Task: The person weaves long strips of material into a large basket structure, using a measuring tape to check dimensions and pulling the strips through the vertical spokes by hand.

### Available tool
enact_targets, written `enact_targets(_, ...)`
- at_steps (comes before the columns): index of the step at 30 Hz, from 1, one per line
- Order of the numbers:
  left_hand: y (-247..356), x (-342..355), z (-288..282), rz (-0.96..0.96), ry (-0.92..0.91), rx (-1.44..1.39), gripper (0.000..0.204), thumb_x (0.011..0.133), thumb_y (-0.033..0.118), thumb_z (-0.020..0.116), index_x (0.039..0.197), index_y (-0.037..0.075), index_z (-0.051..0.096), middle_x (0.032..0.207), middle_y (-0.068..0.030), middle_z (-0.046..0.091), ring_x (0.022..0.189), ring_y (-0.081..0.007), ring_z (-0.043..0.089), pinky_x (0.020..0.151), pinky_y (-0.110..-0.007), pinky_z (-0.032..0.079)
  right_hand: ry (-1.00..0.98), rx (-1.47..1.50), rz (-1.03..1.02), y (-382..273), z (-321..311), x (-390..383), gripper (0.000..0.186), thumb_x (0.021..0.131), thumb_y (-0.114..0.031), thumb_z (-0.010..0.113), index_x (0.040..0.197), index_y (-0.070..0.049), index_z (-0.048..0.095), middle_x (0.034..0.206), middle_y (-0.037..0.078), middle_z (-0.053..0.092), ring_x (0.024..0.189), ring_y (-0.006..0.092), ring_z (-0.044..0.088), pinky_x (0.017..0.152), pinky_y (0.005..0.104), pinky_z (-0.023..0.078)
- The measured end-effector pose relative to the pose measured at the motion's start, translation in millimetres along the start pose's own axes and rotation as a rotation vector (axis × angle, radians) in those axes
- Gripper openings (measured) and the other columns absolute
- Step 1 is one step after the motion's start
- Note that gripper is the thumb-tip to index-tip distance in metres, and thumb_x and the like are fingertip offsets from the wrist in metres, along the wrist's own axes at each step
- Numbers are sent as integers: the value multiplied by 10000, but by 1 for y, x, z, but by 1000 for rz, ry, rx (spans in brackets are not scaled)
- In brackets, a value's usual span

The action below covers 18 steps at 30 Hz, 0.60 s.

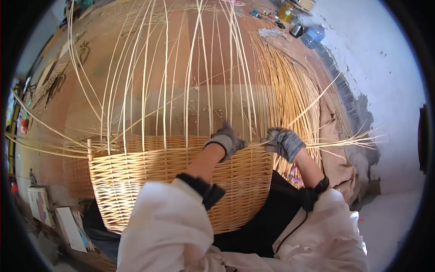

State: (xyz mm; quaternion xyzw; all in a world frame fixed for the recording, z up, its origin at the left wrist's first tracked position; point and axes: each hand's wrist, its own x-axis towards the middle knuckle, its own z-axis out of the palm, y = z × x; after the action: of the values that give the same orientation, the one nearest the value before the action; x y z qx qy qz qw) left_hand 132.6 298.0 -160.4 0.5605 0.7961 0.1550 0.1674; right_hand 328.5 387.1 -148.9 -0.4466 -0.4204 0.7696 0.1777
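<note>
A half-woven wicker basket (pixel 176 174) stands upright against my lap, its bare upright stakes (pixel 187 99) rising from the top edge. Both of my hands wear grey gloves. At the top edge, right of the middle, my left hand (pixel 228 143) is closed, its fingers bent over a pale wicker rod. My right hand (pixel 286 143) grips the same rod at the basket's right corner. A short stretch of this wicker rod (pixel 256 144) shows between the two hands. The fingertips of the left hand are partly hidden and slightly blurred.
A big bundle of loose wicker rods (pixel 290 86) lies on the floor to the right, beside brown cloth (pixel 337 158). Long rod ends stick out past both basket corners. A clear blue water jug (pixel 312 36) stands by the white wall (pixel 376 50). White boards (pixel 71 229) lean at lower left.
</note>
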Motion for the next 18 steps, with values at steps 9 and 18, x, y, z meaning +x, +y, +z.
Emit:
enact_targets(9,6,5,37,-511,-325,-340,621,710,447,559,1152,38,408,1077,-177,503,939,-307,522,829,-388,394,202,-126,-429,-24,72,125,353,796,-68,471,1143,-22,428,834,179,553,759,203,556,840,254,400)
enact_targets(18,-115,-117,-40,72,-16,-155,645,610,467,608,1121,96,472,1162,-162,386,1145,-307,279,973,-438,179,445,-480,-29,-5,112,-59,359,718,-69,525,1073,-44,476,819,80,571,598,203,551,423,294,431)
